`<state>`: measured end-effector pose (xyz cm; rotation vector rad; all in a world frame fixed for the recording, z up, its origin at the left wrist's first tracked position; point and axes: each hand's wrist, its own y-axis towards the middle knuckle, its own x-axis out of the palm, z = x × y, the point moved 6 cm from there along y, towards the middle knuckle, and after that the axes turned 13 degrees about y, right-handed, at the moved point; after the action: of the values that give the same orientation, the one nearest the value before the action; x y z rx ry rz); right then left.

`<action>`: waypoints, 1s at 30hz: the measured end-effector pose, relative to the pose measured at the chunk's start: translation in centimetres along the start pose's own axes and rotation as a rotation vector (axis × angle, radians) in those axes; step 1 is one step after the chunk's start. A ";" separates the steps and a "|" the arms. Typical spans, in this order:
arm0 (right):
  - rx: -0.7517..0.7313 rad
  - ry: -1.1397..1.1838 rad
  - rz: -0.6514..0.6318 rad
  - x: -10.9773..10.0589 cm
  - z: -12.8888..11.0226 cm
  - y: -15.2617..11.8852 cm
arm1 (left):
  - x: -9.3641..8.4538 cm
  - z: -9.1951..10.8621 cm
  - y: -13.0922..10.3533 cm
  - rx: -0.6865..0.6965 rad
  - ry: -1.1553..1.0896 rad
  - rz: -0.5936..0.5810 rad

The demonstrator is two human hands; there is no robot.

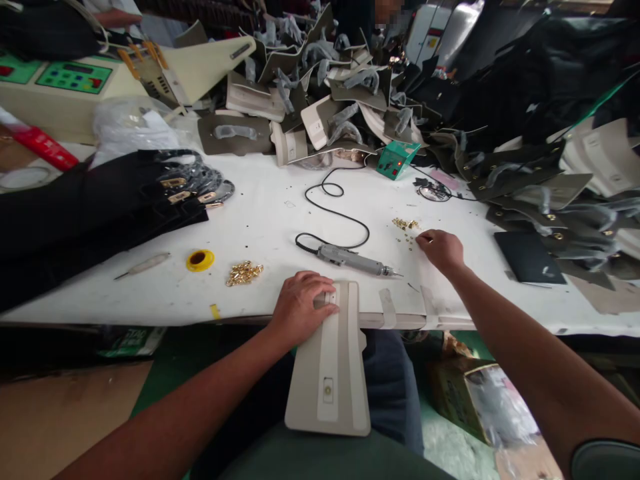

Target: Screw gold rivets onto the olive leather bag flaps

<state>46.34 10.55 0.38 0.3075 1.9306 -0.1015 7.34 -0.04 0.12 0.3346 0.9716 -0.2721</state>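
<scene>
My left hand [300, 308] presses down on the top end of a beige leather bag panel [330, 373] that hangs off the table's front edge over my lap. My right hand [441, 249] reaches to a small scatter of gold screws [405, 225] on the white table [270, 220], fingertips pinched at them; whether it holds one I cannot tell. A grey electric screwdriver [353, 260] with a black cord lies between both hands.
A pile of gold fittings [243, 273], a yellow tape roll [200, 260] and an awl [143, 265] lie left. Black bags [90, 207] lie at far left, heaps of beige and dark panels [340, 87] behind, a green box [396, 159], and a control machine [70, 80].
</scene>
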 end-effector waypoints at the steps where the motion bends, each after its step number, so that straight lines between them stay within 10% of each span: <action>1: 0.031 0.032 0.033 -0.3 0.0 -0.2 | 0.0 0.0 -0.1 -0.001 -0.004 0.005; 6: 0.087 0.468 0.032 -1.5 -4.0 -5.0 | 0.4 -0.1 -0.3 0.008 -0.021 0.026; 14: -0.319 0.748 -0.556 4.1 -18.3 -16.7 | 0.4 0.1 -0.3 0.032 0.001 0.024; 30: -0.277 0.624 -0.501 5.1 -19.6 -16.9 | 0.3 0.2 -0.4 0.060 0.023 0.014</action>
<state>22.51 -0.61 1.75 -0.3831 2.5699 -0.0685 7.48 -0.52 -0.09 0.4003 0.9848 -0.2853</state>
